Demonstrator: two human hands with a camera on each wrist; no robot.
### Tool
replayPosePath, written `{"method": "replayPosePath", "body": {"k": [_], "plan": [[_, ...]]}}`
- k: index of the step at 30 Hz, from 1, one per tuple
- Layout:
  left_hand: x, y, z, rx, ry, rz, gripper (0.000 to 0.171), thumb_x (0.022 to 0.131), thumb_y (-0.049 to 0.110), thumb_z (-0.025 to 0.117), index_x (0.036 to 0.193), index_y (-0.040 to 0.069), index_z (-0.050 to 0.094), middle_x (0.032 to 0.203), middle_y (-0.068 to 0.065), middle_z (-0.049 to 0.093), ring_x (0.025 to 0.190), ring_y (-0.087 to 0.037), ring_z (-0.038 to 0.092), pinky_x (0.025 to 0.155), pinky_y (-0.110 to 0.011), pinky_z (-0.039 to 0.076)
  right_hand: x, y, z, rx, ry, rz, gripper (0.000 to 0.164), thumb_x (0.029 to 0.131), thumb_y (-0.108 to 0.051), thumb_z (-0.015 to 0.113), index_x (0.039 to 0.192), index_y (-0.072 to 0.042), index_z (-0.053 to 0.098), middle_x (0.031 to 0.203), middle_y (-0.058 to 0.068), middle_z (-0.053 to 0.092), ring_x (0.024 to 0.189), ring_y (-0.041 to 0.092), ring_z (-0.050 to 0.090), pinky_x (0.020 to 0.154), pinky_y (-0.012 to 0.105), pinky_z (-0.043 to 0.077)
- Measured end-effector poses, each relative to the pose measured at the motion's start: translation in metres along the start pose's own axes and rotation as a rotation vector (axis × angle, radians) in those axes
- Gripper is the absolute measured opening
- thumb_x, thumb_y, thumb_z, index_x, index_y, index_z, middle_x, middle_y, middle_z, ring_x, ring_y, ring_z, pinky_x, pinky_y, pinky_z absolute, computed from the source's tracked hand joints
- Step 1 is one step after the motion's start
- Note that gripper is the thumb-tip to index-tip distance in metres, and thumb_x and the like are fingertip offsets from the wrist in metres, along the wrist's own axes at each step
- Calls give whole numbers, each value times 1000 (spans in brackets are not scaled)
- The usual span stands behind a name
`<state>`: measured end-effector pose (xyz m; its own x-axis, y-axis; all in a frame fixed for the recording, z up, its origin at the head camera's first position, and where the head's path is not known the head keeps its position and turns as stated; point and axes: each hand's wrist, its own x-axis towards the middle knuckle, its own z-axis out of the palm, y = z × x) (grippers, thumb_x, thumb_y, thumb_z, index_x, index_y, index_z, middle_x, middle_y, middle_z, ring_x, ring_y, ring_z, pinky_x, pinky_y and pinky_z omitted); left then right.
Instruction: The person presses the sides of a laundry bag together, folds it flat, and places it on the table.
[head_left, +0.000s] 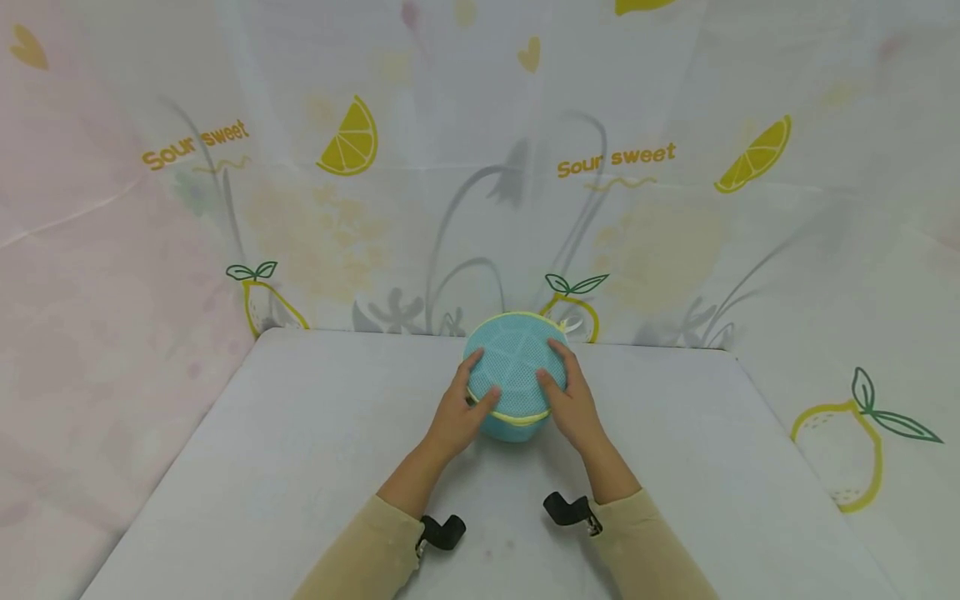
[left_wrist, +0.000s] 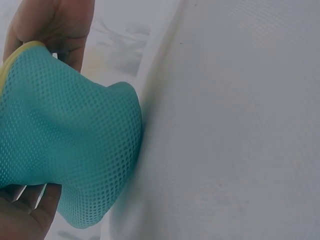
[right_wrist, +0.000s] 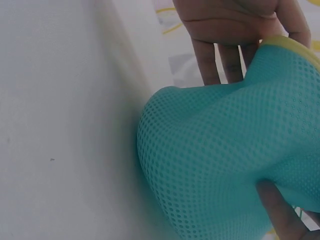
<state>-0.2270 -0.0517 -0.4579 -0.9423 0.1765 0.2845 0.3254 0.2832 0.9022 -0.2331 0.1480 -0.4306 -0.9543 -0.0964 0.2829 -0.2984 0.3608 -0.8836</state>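
Note:
Between my two hands is a round turquoise mesh laundry bag (head_left: 517,362) with yellow piping around its top. My left hand (head_left: 456,412) grips its near left side, thumb on the top panel. On the right side my right hand (head_left: 576,404) holds it, its thumb also lying on the top panel. Both wrist views show the soft mesh side (left_wrist: 85,130) dented, and the rounded bottom of the bag (right_wrist: 165,145) close to the white tabletop; whether it touches I cannot tell. A pale zipper pull (head_left: 572,323) shows at the far right of the rim.
A white-covered table (head_left: 315,467) spreads around the bag. Behind it hangs a pale curtain (head_left: 465,100) printed with lemons and words, close to the table's far edge. A black wrist device (head_left: 442,532) sits at the left cuff, another black device (head_left: 566,508) at the right cuff.

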Motion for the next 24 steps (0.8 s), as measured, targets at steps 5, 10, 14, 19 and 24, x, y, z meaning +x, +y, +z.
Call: {"method": "replayPosePath", "body": {"k": [5,10,14,19,24], "plan": [[-2,2,1,16,-27,-2,68,91,45,53,146,34,15,150,0,21,133,-21,28,104,-47,29,0,2,0,27,21,7,53,94,-41,48,142,-28,29,149,3,24,136,22,22,108,49,21],[-4,4,1,49,-45,-5,68,91,47,51,146,35,14,150,0,22,129,-19,35,98,-43,38,0,2,1,73,32,18,53,94,-38,49,142,-27,29,149,2,23,136,21,22,108,48,22],[-5,6,2,61,-52,5,68,91,47,50,147,32,13,150,-1,22,127,-19,37,94,-42,41,-2,-4,0,117,34,45,52,95,-32,51,142,-25,30,149,3,23,136,21,22,108,47,22],[-5,6,2,73,-53,14,69,91,47,50,147,29,15,150,1,22,131,-19,32,98,-43,38,-5,-15,-1,133,33,46,52,96,-23,50,143,-16,29,150,10,21,137,28,20,107,50,21],[-5,3,1,122,-43,15,68,90,51,49,147,31,16,150,4,21,134,-16,27,104,-44,30,-2,2,2,109,60,37,52,94,-35,50,142,-25,31,149,4,23,136,24,21,107,49,22]]}}
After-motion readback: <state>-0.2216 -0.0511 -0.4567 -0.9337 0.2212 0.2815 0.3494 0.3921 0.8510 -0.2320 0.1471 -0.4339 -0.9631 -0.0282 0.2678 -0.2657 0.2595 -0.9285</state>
